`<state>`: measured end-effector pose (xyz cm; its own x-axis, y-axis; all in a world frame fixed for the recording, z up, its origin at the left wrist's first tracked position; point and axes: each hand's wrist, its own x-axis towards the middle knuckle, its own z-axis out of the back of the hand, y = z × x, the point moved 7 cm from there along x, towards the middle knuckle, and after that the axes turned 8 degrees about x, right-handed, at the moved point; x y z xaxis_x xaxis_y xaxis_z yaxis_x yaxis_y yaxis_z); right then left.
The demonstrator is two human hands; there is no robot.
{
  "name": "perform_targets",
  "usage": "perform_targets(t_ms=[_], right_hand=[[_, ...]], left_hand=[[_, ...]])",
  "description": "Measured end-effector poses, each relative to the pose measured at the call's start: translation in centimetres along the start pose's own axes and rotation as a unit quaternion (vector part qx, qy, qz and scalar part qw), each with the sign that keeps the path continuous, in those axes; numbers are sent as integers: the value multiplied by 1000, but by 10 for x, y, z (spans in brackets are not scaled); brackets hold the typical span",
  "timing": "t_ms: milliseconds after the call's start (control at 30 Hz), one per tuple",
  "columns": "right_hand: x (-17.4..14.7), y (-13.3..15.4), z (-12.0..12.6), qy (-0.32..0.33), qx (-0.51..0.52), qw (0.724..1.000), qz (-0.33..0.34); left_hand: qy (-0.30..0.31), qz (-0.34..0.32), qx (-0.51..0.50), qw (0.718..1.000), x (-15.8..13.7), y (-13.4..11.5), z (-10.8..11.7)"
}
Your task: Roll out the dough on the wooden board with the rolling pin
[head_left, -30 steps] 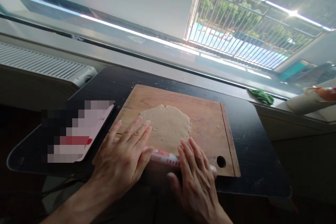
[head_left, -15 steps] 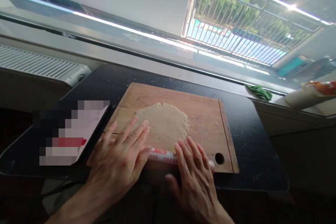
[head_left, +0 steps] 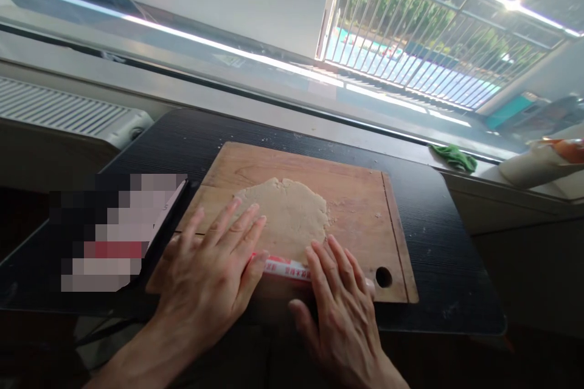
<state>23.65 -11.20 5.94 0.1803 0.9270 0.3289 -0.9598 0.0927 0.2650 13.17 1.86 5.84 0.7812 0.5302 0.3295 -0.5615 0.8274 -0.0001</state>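
Left hand (head_left: 212, 267) is laid open on pin (head_left: 288, 268), fingertips nearer dough (head_left: 292, 213). Pin is set crosswise at board's (head_left: 358, 194) near edge; dough is seen just beyond, on board. Right hand (head_left: 340, 298) is laid open toward pin's right end.

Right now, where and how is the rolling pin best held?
Probably towards both ends, from above and the near side. The rolling pin is a straight rod lying crosswise near the cutting board's near edge, its printed middle showing between the left hand and the right hand; its left end is hard to make out.
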Motion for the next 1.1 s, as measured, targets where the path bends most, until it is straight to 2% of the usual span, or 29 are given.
perform_targets(t_ms=[167, 233, 400, 467, 533, 667, 733, 800, 967, 1033, 1100], right_hand=[[47, -34, -3, -6, -14, 998, -63], [53, -39, -2, -14, -19, 997, -72], [13, -12, -2, -6, -7, 1000, -28], [5, -7, -2, -7, -5, 1000, -25], [14, -12, -2, -10, -6, 999, -35], [58, -46, -1, -35, -19, 993, -108], [67, -54, 2, -48, -23, 990, -133], [58, -47, 3, -45, -20, 991, -121], [13, -16, 1, -17, 1, 998, -68], [16, -18, 1, -22, 1, 997, -79], [34, -31, 0, -36, -4, 994, -102]], left_hand=[[-24, 30, 1, 999, 55, 4, -10], [-31, 32, -2, 999, 61, 3, -9], [-5, 17, -2, 1000, 14, -3, -3], [-1, 10, -1, 1000, 4, -4, 0], [-7, 17, 2, 1000, 15, -3, -1], [-29, 49, 3, 998, 63, 4, -8], [-33, 55, 6, 998, 71, 4, -9], [-31, 48, 8, 998, 58, 2, -8], [-17, 5, 0, 1000, -1, -9, 0], [-22, 9, -2, 1000, 2, -8, 1], [-31, 25, -6, 999, 23, -4, -1]])
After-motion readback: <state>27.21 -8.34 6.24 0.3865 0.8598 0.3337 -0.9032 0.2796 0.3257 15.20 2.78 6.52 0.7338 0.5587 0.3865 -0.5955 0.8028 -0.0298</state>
